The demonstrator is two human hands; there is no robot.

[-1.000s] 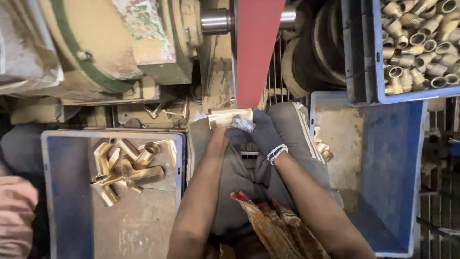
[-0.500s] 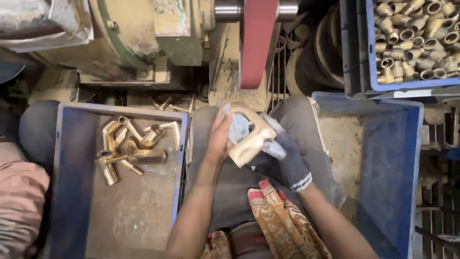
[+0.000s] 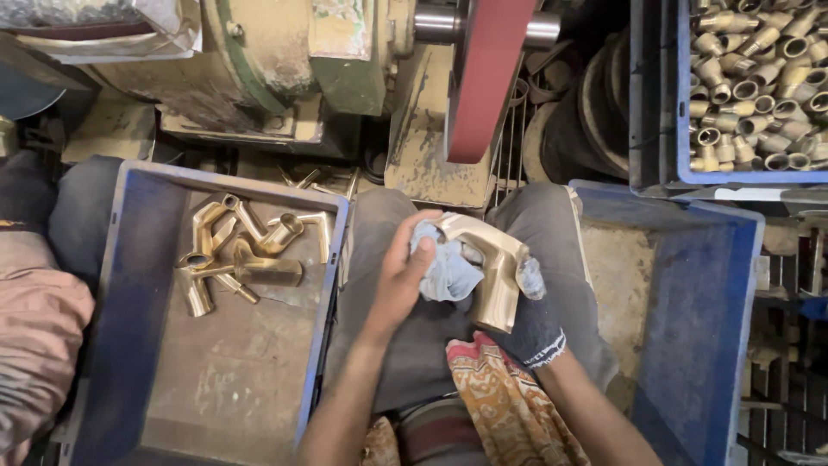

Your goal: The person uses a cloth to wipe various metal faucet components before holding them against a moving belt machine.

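Patterned cloth (image 3: pixel 509 406): orange and red, draped over the person's lap at the near edge, just beneath both wrists.
Right hand (image 3: pixel 530 324): in a dark work glove, fingers closed around the lower end of the brass fitting, gripping it from below.
Left hand (image 3: pixel 401 280): bare, fingers curled onto a pale blue rag (image 3: pixel 448 272) and pressing it against the fitting's side.
Brass fitting (image 3: pixel 492 276): an angled, polished tap body held above the lap between the knees, one arm pointing up and left, the other down into the glove.
Left blue crate (image 3: pixel 129 311): beside the left knee; several similar brass pieces (image 3: pixel 237 255) lie heaped in its far part, the near part showing a dusty floor.
Right blue crate (image 3: pixel 707 328): beside the right knee, its inside dusty.
Red sanding belt (image 3: pixel 487 78): beyond the knees, running down from a steel roller on the grimy green machine (image 3: pixel 285 60).
Far blue bin (image 3: pixel 660 95): top right, packed with small brass pipe fittings (image 3: pixel 759 78).
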